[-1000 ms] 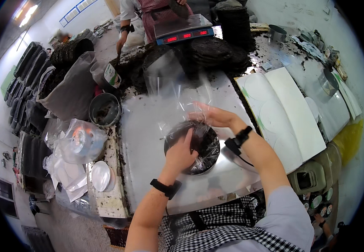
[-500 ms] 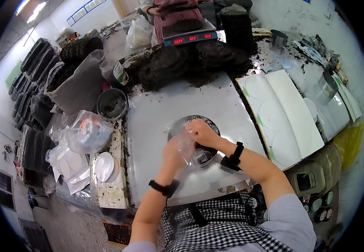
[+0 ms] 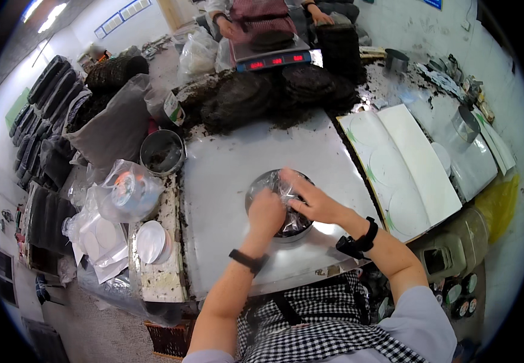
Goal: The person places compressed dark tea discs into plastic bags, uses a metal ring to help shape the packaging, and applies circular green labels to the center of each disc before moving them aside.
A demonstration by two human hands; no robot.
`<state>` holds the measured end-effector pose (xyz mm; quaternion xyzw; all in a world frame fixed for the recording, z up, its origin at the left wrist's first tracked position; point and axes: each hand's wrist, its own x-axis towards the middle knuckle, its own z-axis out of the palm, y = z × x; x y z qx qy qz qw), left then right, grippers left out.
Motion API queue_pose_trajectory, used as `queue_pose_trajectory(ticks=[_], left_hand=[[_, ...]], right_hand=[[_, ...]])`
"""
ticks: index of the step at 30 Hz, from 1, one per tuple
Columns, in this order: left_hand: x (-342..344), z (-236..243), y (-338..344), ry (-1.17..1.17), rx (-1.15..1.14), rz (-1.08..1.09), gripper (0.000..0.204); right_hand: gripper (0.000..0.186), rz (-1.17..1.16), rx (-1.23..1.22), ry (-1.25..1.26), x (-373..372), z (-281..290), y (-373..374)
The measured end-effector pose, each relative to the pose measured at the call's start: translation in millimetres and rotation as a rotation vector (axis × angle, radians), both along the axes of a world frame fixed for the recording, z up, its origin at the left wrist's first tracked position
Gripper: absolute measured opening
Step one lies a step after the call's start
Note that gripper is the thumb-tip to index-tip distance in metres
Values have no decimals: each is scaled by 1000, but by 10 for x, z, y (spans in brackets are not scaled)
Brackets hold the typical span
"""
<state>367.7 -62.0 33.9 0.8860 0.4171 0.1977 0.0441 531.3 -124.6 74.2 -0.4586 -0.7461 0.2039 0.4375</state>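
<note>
Pale grey, glossy worktop [image 3: 219, 181], dark round cakes [image 3: 237, 103] stacked along its far edge, blue-fronted scale [image 3: 274, 63] behind them. Round, shallow metal mould [image 3: 297, 236] with dark contents sits near centre, directly under both hands. Left hand [image 3: 266, 213] curled into a fist on its left half; can't tell if it pinches the crinkled clear plastic film [image 3: 285, 190]. Right hand [image 3: 319, 202] loosely open, fingers reaching over the mould's far right side. White paper sheets [image 3: 416, 160] well right.
</note>
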Motion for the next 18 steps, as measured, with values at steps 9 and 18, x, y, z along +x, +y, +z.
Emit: queue_pose_trajectory(ticks=[9, 18], left_hand=[[-384, 430, -17, -294, -556, -172, 59], [-191, 247, -120, -151, 80, -148, 49]], right_hand=[[30, -131, -163, -519, -41, -292, 31], [25, 108, -437, -564, -7, -65, 179]])
